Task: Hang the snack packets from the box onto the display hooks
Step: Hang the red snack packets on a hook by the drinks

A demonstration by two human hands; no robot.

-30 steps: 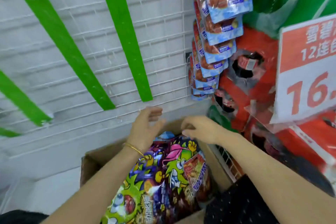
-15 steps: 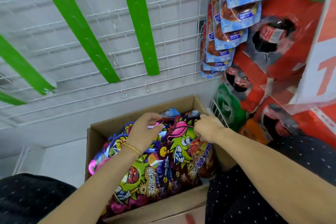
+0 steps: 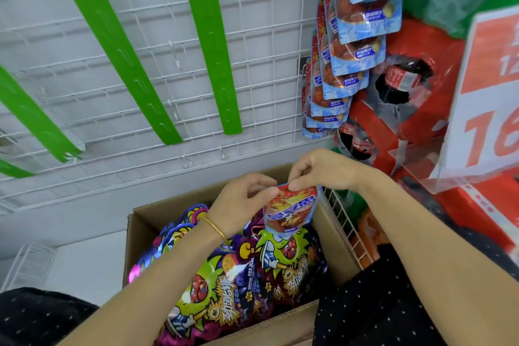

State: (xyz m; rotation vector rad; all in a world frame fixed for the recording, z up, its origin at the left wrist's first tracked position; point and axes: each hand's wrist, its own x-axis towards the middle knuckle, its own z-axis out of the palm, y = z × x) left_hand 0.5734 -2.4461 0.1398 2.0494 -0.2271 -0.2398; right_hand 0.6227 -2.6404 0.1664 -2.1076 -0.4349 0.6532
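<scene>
Packet: a small red-and-blue snack packet (image 3: 289, 213) is held upright just above the far end of the box, its lower edge over the packets below.
Left hand (image 3: 247, 199): the grip is pinched on the packet's top left corner; a gold bracelet (image 3: 216, 229) circles the wrist.
Right hand (image 3: 323, 168): the grip is closed on the packet's top edge, fingertips beside the left hand's.
Box (image 3: 157, 211): open cardboard, packed with purple-and-green cartoon packets (image 3: 224, 275).
Rack: a white wire grid (image 3: 140, 64) crossed by green strips (image 3: 207, 36); what look like small hooks (image 3: 186, 161) sit along its lowest wire.
Right of the rack: a column of hanging blue-edged packets (image 3: 356, 45), red drink packs (image 3: 421, 121) and a price sign (image 3: 491, 93).
</scene>
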